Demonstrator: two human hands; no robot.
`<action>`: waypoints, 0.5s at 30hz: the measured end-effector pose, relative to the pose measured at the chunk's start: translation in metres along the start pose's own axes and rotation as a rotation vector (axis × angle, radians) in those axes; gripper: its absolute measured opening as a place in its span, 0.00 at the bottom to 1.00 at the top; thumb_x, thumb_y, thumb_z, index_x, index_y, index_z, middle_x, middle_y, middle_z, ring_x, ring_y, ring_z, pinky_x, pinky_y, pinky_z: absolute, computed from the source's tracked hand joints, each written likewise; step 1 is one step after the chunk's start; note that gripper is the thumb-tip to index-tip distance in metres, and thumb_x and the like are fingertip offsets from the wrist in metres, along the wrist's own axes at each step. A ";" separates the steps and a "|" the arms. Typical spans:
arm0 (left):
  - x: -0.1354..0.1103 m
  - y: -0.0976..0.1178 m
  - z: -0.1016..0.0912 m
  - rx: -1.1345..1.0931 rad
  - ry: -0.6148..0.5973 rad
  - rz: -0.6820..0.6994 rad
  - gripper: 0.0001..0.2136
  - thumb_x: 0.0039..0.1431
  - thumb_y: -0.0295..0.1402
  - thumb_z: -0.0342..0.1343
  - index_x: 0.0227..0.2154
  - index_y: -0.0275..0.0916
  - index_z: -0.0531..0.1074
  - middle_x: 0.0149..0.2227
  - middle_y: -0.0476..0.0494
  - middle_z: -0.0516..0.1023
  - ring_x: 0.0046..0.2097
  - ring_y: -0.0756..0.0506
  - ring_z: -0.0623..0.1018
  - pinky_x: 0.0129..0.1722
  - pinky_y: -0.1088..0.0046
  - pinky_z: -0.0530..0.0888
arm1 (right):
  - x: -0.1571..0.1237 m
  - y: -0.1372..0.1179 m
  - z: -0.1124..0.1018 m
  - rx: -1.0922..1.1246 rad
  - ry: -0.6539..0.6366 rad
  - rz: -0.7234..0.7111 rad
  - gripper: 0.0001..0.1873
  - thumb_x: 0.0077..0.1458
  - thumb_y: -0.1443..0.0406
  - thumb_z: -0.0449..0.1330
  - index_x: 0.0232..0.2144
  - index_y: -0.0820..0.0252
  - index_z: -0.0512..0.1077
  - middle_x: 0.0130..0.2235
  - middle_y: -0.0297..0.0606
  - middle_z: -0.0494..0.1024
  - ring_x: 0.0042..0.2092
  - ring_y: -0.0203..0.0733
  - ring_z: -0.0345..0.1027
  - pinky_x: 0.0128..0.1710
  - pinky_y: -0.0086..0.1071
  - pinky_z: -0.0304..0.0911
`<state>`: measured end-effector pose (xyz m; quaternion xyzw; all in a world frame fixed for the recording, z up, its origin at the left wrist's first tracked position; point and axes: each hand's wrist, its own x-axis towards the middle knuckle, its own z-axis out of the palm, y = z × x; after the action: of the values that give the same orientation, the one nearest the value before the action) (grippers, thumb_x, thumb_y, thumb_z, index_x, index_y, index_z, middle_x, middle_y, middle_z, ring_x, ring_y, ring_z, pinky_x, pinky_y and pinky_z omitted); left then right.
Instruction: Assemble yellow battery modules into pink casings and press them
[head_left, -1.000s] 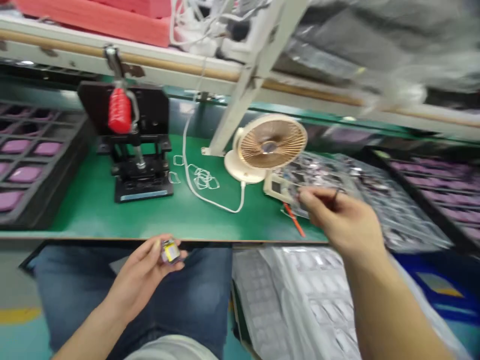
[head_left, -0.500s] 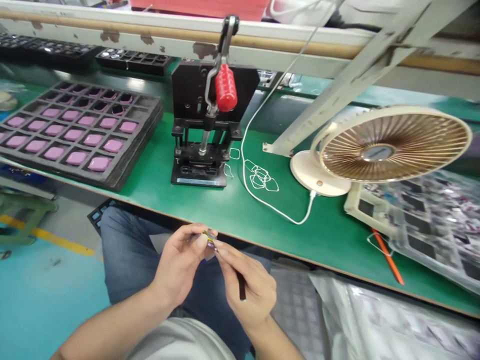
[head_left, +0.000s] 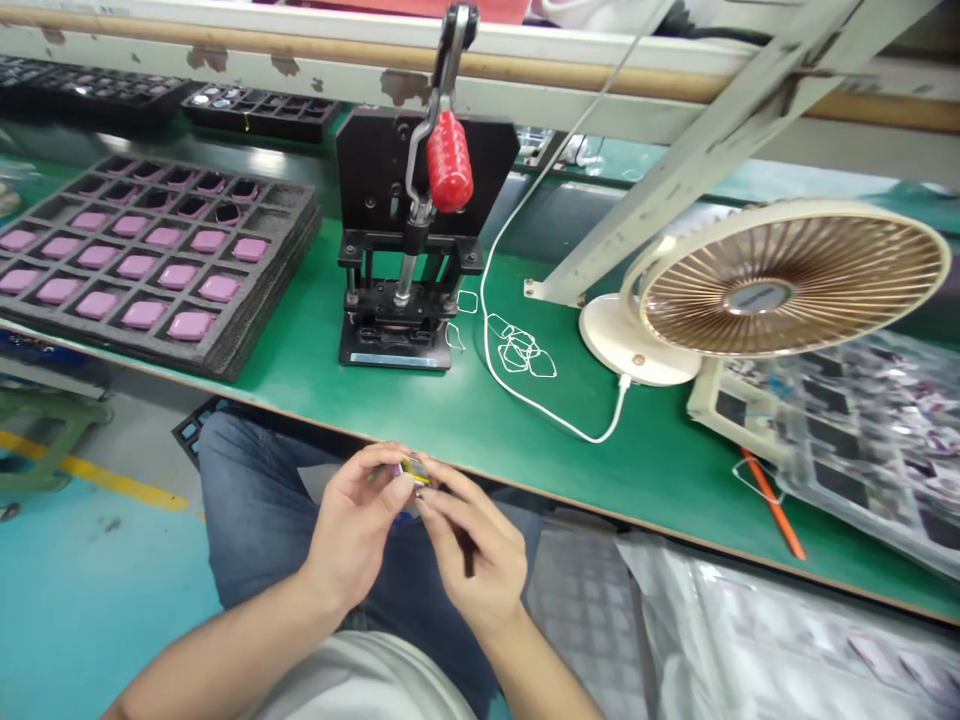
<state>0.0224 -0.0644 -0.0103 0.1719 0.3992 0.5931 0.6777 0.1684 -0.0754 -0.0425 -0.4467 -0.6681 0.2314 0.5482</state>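
Foam trays [head_left: 150,270] are lying at the far left of the green bench [head_left: 465,420], stacked, with pink pieces sitting in most pockets of the top one. Just right of them a black hand press [head_left: 397,290] is standing upright, its red handle [head_left: 449,160] pointing up. Below the bench edge, over my lap, my left hand [head_left: 356,535] is pinching a small part [head_left: 414,470] with a yellow face between thumb and fingertips. My right hand [head_left: 472,560] is meeting it from the right, fingers curled shut around a thin dark tool [head_left: 468,555], fingertips touching the part. I cannot tell where the tool's tip is sitting. Further right on the bench, clear rings [head_left: 521,352] are lying in a loose heap beside a white cable [head_left: 525,400] that is running to a beige fan [head_left: 780,290]. An orange stick [head_left: 772,505] is lying near the bench edge, just beside clear plastic trays [head_left: 862,440] at the far right.
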 end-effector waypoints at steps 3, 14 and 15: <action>-0.001 -0.001 -0.003 0.020 -0.027 0.003 0.18 0.52 0.32 0.78 0.46 0.47 0.86 0.49 0.43 0.84 0.51 0.42 0.82 0.52 0.66 0.79 | 0.004 -0.008 0.001 0.189 0.028 0.268 0.09 0.63 0.67 0.70 0.45 0.47 0.80 0.53 0.42 0.83 0.23 0.34 0.69 0.20 0.33 0.67; -0.011 -0.001 -0.006 0.325 -0.185 0.116 0.12 0.57 0.34 0.74 0.45 0.46 0.88 0.51 0.36 0.82 0.54 0.34 0.81 0.54 0.59 0.81 | 0.000 -0.024 -0.013 0.408 0.054 0.453 0.13 0.58 0.63 0.76 0.44 0.49 0.80 0.48 0.37 0.79 0.25 0.29 0.55 0.21 0.28 0.51; -0.015 0.000 -0.003 0.355 -0.166 0.094 0.12 0.56 0.34 0.75 0.44 0.45 0.88 0.51 0.36 0.83 0.54 0.34 0.82 0.55 0.61 0.81 | -0.005 -0.030 -0.014 0.395 0.093 0.445 0.13 0.58 0.62 0.76 0.44 0.50 0.80 0.47 0.37 0.79 0.26 0.30 0.58 0.22 0.28 0.53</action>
<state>0.0204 -0.0800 -0.0075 0.3552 0.4319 0.5282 0.6390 0.1715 -0.0968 -0.0169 -0.4769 -0.4699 0.4506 0.5905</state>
